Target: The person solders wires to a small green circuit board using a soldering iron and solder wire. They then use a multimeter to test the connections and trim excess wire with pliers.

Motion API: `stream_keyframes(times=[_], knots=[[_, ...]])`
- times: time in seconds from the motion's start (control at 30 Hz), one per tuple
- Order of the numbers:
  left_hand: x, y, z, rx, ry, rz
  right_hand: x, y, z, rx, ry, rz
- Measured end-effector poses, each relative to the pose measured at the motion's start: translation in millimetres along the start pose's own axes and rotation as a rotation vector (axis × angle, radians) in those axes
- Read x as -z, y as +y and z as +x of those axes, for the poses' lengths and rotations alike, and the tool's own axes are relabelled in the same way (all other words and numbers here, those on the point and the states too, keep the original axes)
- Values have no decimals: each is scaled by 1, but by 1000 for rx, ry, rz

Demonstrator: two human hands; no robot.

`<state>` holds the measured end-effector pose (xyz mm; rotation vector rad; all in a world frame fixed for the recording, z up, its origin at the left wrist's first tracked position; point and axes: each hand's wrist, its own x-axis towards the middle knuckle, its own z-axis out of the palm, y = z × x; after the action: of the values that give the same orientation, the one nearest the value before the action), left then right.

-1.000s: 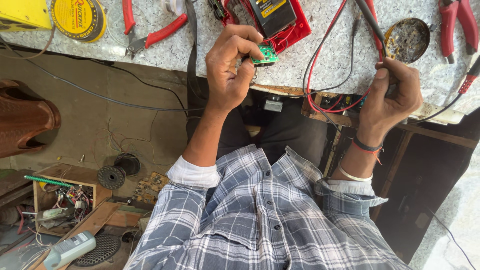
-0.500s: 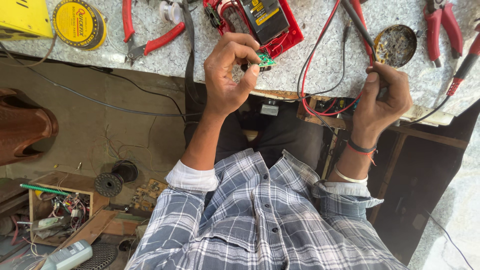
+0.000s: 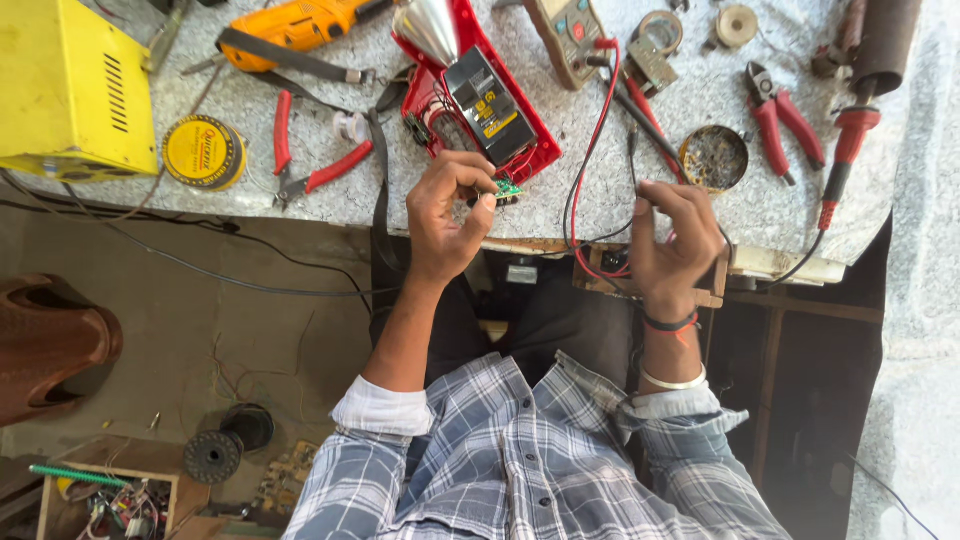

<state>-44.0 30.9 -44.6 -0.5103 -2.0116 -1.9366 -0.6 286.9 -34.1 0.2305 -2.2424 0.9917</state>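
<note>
My left hand [image 3: 450,215] pinches the small green circuit board [image 3: 508,188] at the table [image 3: 300,195] edge, six o'clock of the opened red device [image 3: 480,110]; right hand [image 3: 672,240] grips a probe. Board not refitted, I judge.

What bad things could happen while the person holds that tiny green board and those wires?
The small green circuit board is pinched only by the left hand's fingertips at the grey stone bench's edge, so it might slip and fall to the floor. The red and black probe leads loop around the right hand and could snag, perhaps dragging the round tin of solder scraps.
</note>
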Motion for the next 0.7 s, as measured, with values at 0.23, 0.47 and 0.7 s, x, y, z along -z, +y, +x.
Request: stream_keyframes(times=[0.23, 0.47, 0.7], knots=[[1, -2, 1, -22, 2, 10, -31, -20, 31, 97, -15, 105], [0, -5, 1, -30, 14, 22, -33, -17, 27, -24, -15, 169], [-1, -6, 1, -16, 19, -7, -34, -13, 27, -30, -34, 179]])
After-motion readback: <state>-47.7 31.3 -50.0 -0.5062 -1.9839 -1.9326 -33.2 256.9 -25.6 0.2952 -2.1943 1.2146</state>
